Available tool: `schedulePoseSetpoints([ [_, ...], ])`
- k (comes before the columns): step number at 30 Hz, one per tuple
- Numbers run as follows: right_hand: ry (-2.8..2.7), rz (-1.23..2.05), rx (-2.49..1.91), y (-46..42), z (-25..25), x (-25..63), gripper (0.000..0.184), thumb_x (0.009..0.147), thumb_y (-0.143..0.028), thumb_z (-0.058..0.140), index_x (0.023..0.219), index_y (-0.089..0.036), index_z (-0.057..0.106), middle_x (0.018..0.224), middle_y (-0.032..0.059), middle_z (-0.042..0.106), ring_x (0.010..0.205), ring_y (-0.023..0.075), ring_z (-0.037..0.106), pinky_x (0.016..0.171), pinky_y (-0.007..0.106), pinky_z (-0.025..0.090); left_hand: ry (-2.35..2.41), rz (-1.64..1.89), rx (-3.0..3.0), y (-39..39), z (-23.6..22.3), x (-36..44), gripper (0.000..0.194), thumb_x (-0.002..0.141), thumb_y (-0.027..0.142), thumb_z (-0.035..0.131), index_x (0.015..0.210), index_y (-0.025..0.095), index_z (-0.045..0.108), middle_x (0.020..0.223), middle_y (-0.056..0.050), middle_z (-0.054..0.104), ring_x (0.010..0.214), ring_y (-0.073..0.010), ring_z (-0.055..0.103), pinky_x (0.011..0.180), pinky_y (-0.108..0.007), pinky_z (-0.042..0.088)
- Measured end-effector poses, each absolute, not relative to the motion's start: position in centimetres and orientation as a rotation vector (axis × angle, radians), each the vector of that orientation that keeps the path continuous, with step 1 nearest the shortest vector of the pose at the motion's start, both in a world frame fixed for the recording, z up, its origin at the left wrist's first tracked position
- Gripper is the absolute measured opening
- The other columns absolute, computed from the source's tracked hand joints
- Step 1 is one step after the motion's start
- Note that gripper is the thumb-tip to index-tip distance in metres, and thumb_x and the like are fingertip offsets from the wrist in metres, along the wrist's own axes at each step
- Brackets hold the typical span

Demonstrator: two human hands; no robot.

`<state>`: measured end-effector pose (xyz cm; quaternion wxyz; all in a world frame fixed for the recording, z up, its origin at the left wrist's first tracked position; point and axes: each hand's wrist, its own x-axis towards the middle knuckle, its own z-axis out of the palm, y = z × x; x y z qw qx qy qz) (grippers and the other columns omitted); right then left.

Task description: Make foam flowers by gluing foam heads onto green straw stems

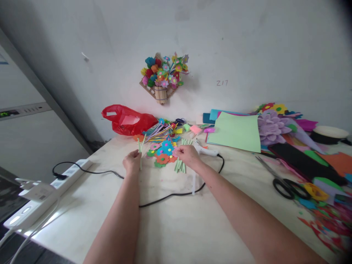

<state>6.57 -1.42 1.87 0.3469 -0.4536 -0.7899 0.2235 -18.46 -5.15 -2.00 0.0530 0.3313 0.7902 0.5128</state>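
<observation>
My left hand (pixel 132 161) is closed on thin pale green strips (pixel 143 141) that stand up from the fingers above the table. To its right, my right hand (pixel 188 156) has its fingers pinched together over the edge of a pile of foam flowers (pixel 165 149), blue, orange, pink and green with coloured dots. A pink petal shape shows at those fingertips; whether it is held I cannot tell. Beneath the right hand lies a bundle of pale green strips (pixel 180 165). Just beyond this hand rests a white glue gun (pixel 207 151) with a black cord.
A red plastic bag (pixel 128 121) and finished stems lie at the back. On the right are green foam sheets (pixel 238 132), scissors (pixel 283 183), a black phone (pixel 305 161) and scraps. A power strip (pixel 64 185) runs along the left edge. A flower basket (pixel 162 79) hangs on the wall.
</observation>
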Motion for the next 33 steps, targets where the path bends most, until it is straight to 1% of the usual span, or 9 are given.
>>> schedulePoseSetpoints([
  [7,-2.018,0.639,-1.197,-1.7,2.5,6.9,0.017,0.071,-0.026,0.054,0.060,-0.018,0.063,0.054,-0.0013,0.060,0.059,0.0116,0.054,0.052,0.020,0.032,2.410,1.505,1.026,-5.3,-2.2,-18.5,0.041,0.062,0.036,0.060,0.099,0.017,0.064,0.088,-0.009,0.068,0.085,-0.0210,0.062,0.077,-0.030,0.044],
  [11,-2.030,0.621,-1.222,-1.4,2.5,7.1,0.019,0.073,-0.026,0.051,0.061,-0.018,0.063,0.055,-0.0008,0.060,0.060,0.0120,0.054,0.053,0.020,0.032,2.491,1.447,1.070,-5.6,-1.5,-17.8,0.047,0.063,0.041,0.060,0.103,0.017,0.061,0.092,-0.009,0.067,0.083,-0.0223,0.060,0.076,-0.033,0.043],
  [14,-2.036,0.530,-1.286,-1.2,2.7,7.2,0.024,0.077,-0.027,0.045,0.061,-0.018,0.061,0.059,0.0012,0.061,0.061,0.0127,0.052,0.053,0.021,0.030,2.622,1.404,1.163,-5.8,-0.7,-16.7,0.045,0.067,0.043,0.056,0.103,0.017,0.061,0.097,-0.009,0.065,0.089,-0.0237,0.057,0.078,-0.035,0.042],
  [16,-2.035,0.464,-1.322,-1.1,2.8,7.3,0.027,0.079,-0.026,0.041,0.062,-0.018,0.061,0.062,0.0021,0.061,0.061,0.0129,0.050,0.053,0.022,0.028,2.695,1.415,1.256,-5.7,-0.3,-15.9,0.039,0.069,0.041,0.054,0.099,0.018,0.063,0.098,-0.009,0.064,0.093,-0.0240,0.055,0.080,-0.035,0.041],
  [18,-2.031,0.424,-1.346,-1.0,3.0,7.4,0.030,0.081,-0.026,0.039,0.063,-0.018,0.061,0.061,0.0022,0.060,0.060,0.0126,0.049,0.052,0.022,0.027,2.708,1.441,1.392,-5.5,-0.2,-15.0,0.030,0.071,0.038,0.052,0.092,0.021,0.065,0.093,-0.006,0.065,0.095,-0.0234,0.053,0.082,-0.034,0.039],
  [21,-2.010,0.399,-1.345,-0.8,3.1,7.5,0.032,0.082,-0.029,0.037,0.064,-0.018,0.061,0.061,0.0023,0.060,0.059,0.0123,0.048,0.052,0.022,0.026,2.669,1.322,1.536,-5.3,-0.2,-13.8,0.024,0.072,0.037,0.051,0.079,0.023,0.068,0.081,-0.005,0.066,0.090,-0.0229,0.055,0.080,-0.032,0.039],
  [25,-1.974,0.459,-1.329,-0.5,2.9,7.7,0.032,0.083,-0.033,0.039,0.064,-0.018,0.060,0.065,0.0026,0.062,0.060,0.0123,0.050,0.053,0.022,0.029,2.646,1.101,1.624,-5.3,-0.2,-12.8,0.024,0.070,0.040,0.053,0.075,0.022,0.069,0.077,-0.007,0.066,0.081,-0.0232,0.058,0.075,-0.033,0.039],
  [30,-1.964,0.490,-1.289,0.0,3.3,8.3,0.021,0.075,-0.030,0.050,0.062,-0.018,0.060,0.061,0.0009,0.062,0.060,0.0128,0.053,0.052,0.021,0.031,2.586,0.950,1.810,-5.4,-0.2,-12.2,0.031,0.067,0.050,0.055,0.068,0.022,0.068,0.070,-0.008,0.066,0.086,-0.0261,0.055,0.078,-0.036,0.035],
  [33,-1.948,0.504,-1.348,0.4,4.0,9.1,0.014,0.072,-0.026,0.052,0.067,-0.019,0.063,0.063,0.0006,0.064,0.063,0.0135,0.056,0.053,0.021,0.034,2.534,0.968,1.914,-5.5,-0.2,-11.6,0.031,0.067,0.051,0.055,0.070,0.023,0.067,0.075,-0.007,0.067,0.090,-0.0260,0.054,0.080,-0.037,0.034],
])
